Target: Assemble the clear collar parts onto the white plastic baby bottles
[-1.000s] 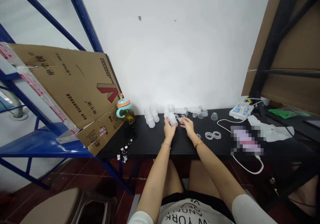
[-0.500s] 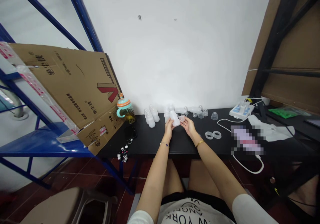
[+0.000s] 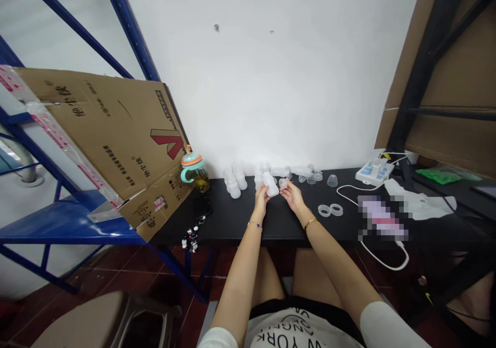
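Note:
My left hand (image 3: 262, 199) is wrapped round a white baby bottle (image 3: 270, 183), which it holds tilted above the black table. Close by on the right, my right hand (image 3: 293, 196) pinches a small clear cup-shaped piece (image 3: 283, 183) in its fingertips, just apart from the bottle. Behind the held bottle are more white bottles (image 3: 258, 179), partly hidden by it. Further left, several bottles with clear tops (image 3: 233, 188) are grouped near the wall. To the right lie two clear rings (image 3: 324, 210), several clear nipple-like pieces (image 3: 311, 178) and a clear dome cap (image 3: 332, 180).
A teal-lidded tea jug (image 3: 196, 171) and a large cardboard sheet (image 3: 127, 131) stand on the left, with a phone (image 3: 203, 205) and key charm (image 3: 190, 238) nearby. At right are a power strip (image 3: 374, 172), a white cable (image 3: 349, 186) and white sheet (image 3: 422, 203).
In my right fingers the small clear piece has turned and shifted slightly right. My left hand and its bottle have barely moved.

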Demonstrator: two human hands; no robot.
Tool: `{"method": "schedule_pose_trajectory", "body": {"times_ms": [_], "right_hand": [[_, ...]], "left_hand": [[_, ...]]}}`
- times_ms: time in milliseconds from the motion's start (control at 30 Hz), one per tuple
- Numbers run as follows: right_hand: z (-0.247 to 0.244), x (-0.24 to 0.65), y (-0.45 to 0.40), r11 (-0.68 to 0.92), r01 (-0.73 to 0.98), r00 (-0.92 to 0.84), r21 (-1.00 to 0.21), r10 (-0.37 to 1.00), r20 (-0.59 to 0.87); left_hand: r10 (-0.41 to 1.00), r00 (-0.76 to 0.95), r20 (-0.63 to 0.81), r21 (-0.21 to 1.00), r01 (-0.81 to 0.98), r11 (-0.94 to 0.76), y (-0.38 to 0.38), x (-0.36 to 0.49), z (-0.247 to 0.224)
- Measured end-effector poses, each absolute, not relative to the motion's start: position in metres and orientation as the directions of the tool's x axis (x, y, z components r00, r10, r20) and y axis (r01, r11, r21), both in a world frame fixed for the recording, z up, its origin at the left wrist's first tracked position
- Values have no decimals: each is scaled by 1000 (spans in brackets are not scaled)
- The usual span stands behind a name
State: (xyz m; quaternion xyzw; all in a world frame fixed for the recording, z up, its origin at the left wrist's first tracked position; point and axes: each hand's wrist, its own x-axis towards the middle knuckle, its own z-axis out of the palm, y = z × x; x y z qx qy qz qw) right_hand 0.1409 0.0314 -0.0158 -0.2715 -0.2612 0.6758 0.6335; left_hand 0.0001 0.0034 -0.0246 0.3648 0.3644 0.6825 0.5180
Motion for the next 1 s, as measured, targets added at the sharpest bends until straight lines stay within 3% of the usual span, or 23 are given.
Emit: {"method": "schedule_pose_trajectory", "body": {"times_ms": [1000], "right_hand": [[-18,139,33,-41,-727,-115,-685,991,63]], "left_hand": [[973,-195,124,896,-399,-194,1,1,-23]]}}
